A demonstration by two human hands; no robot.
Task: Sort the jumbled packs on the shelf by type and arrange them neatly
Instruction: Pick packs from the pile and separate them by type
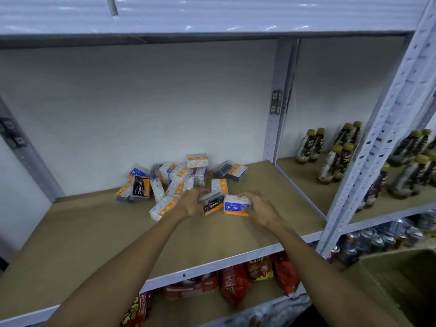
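Brown board forms the middle shelf (94, 232) of a white metal rack, backed by a plain pale wall (141, 102) and divided on the right by a perforated upright post (278, 102). Toward the back of this board lies a jumbled pile of small packs (179, 178), white ones with orange and blue labels mixed with dark ones, tipped at all angles and overlapping. At the pile's left edge a black pack marked Charcoal (140, 188) leans on its neighbours, and two dark packs (230, 171) sit at the right rear, a little apart from the heap. Both bare arms reach in from below. The left hand (194, 202) has its fingers curled over a second black Charcoal pack (213, 205), gripping it just in front of the pile. The right hand (259, 208) grips a white pack labelled Round (236, 206), fingers over its top edge and thumb beneath. These two packs sit side by side, edges touching; whether they rest on the board I cannot tell. One white pack (162, 207) lies flat beside the left wrist. In the next bay stand dark bottles with yellow caps (330, 152). Red snack bags (236, 284) fill the shelf below, cans (377, 239) lie lower right, and a cardboard box (401, 279) sits at the corner.
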